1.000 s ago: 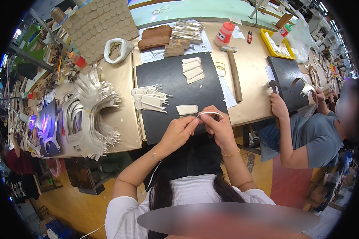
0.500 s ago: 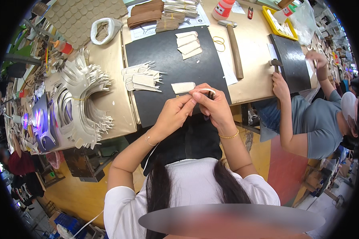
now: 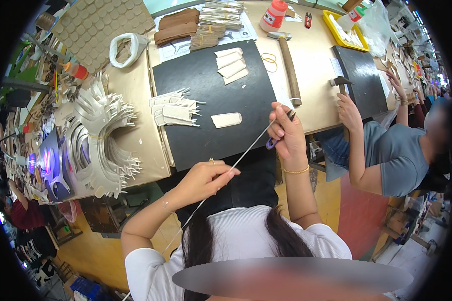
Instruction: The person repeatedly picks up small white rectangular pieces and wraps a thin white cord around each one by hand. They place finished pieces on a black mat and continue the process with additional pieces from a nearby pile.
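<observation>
— What are the hands doing above the near edge of the surface (image 3: 306, 75)?

— The left hand (image 3: 206, 178) pinches a thin pale strip (image 3: 251, 145) pulled taut; the right hand (image 3: 285, 133), closed on its far end, also holds purple-handled scissors (image 3: 278, 135).

— How does the strip handle?

— Probably light and flexible; best held near the ends.

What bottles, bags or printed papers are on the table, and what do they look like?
Glue bottle: far edge of the table, squat, red with a white label.
White bag: far left, beside the honeycomb sheet, open-topped.
Printed paper: under the brown bundles, white with dark drawings.
</observation>
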A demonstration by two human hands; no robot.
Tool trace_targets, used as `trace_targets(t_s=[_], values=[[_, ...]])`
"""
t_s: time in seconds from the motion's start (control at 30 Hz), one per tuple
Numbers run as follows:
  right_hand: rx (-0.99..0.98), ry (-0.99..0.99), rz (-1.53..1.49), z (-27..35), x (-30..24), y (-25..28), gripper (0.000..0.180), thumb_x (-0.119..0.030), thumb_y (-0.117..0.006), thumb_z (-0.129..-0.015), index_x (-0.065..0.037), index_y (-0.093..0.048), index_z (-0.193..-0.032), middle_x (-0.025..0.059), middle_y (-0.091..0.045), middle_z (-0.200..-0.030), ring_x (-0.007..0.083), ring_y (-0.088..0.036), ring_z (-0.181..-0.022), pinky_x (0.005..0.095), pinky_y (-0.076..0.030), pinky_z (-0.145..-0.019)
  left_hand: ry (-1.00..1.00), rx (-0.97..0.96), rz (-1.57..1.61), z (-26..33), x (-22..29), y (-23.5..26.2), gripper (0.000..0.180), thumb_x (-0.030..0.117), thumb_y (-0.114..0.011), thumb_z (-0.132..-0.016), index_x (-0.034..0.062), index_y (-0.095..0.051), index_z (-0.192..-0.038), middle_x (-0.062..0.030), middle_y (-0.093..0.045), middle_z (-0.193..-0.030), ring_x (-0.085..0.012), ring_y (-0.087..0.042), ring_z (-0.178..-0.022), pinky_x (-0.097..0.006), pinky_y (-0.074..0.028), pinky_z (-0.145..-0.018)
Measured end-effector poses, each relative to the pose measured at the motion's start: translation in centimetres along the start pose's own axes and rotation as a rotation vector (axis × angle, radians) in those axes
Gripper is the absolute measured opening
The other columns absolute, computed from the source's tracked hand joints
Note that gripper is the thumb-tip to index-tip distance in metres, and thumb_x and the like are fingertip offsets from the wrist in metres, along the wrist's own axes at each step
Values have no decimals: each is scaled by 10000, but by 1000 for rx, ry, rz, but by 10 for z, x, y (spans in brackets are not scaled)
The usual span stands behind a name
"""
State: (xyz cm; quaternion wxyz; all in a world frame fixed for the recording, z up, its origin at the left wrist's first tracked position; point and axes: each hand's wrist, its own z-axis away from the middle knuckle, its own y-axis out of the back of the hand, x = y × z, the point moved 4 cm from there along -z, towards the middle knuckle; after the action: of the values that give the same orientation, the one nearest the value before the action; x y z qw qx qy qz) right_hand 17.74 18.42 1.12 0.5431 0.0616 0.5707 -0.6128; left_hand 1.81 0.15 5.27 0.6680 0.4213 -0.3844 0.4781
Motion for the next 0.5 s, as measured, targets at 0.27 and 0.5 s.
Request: trace_targets(t_s=[0.27, 0.5], values=[[210, 80, -115, -6, -4, 37, 218, -198, -670, -1027, -51, -619, -1181, -3, -629, -830, 53, -507, -660, 185, -370, -463, -103, -100, -333, 28, 19, 7, 254, 251, -629, -1002, 19, -720, -952, -128, -617, -800, -324, -625, -765, -417, -501, -704], [94, 134, -115, -12, -25, 37, 196, -210, -715, -999, -53, -644, -1090, 38, -668, -841, 63, -579, -674, 187, -389, -465, 4, -182, -397, 65, 49, 42, 289, 235, -711, -960, -24, -669, -841, -141, -595, -712, -306, -611, -654, -400, -466, -618]])
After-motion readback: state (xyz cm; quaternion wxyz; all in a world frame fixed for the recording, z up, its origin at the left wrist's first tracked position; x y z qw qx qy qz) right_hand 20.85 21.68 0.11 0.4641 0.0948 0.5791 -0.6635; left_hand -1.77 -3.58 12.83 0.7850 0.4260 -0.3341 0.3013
